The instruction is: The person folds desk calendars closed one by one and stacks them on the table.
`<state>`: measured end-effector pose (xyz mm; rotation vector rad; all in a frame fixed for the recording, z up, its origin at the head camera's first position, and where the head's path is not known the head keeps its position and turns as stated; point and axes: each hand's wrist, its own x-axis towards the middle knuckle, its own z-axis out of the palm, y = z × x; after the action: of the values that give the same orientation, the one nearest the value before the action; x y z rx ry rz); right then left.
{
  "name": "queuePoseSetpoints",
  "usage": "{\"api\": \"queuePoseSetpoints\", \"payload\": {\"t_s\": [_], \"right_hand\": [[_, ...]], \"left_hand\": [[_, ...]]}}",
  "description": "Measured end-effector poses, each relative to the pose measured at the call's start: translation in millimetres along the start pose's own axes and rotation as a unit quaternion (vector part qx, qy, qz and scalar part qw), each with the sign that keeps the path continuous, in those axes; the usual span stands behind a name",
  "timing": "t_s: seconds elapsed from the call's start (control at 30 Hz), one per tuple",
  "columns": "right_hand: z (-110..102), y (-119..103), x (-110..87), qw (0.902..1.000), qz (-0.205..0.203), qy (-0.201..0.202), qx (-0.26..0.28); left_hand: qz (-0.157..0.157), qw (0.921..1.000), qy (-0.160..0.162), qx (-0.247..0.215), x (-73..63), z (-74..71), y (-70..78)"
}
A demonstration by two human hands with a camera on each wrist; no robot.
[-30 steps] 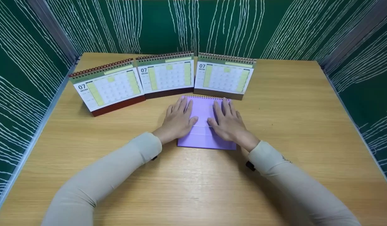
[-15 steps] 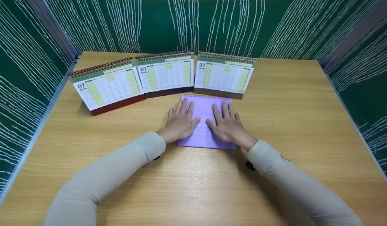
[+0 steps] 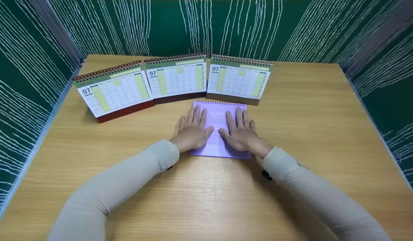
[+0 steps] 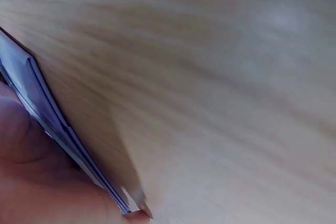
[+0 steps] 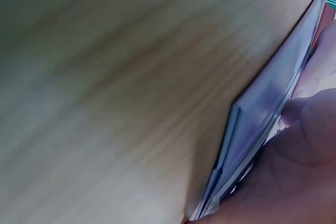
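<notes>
A purple spiral-bound desk calendar, folded flat, lies on the table with its ring binding toward the back. My left hand rests on its left side, fingers straight and pointing to the binding, thumb turned inward. On the right side my right hand presses down in the same way, and the two thumbs come close together at the middle. The left wrist view shows the calendar's layered edge beside the left palm. In the right wrist view the right palm lies along the calendar's stacked edge.
Three desk calendars stand upright in an arc behind the purple one: one with a red base at left, a dark brown one in the middle, a tan-based one at right. Green walls with white lines enclose the wooden table.
Both hands stay on the purple calendar. The left hand has slid slightly inward to the right, and the right hand has shifted slightly left. The standing calendars keep their places.
</notes>
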<state>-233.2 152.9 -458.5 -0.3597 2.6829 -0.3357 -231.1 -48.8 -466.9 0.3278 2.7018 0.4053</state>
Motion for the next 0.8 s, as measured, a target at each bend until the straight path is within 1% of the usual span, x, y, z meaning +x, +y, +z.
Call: {"api": "queuePoseSetpoints", "payload": {"t_s": [0.1, 0.33, 0.57, 0.8], "right_hand": [[2.9, 5.3, 7.7, 0.9999, 0.0, -0.011, 0.0], [5.2, 11.9, 17.3, 0.9998, 0.003, -0.022, -0.003], [3.0, 11.6, 20.8, 0.9995, 0.006, -0.03, -0.004], [4.6, 13.0, 22.7, 0.9995, 0.007, -0.028, -0.009]], "left_hand": [[-0.004, 1.0, -0.008, -0.001, -1.2, -2.0, 2.6], [-0.01, 0.9999, -0.012, -0.003, -3.2, -6.0, 5.6], [-0.014, 0.9997, -0.021, 0.004, 5.6, -3.0, 1.9], [-0.015, 0.9997, -0.017, 0.007, 7.8, -1.9, 1.1]]}}
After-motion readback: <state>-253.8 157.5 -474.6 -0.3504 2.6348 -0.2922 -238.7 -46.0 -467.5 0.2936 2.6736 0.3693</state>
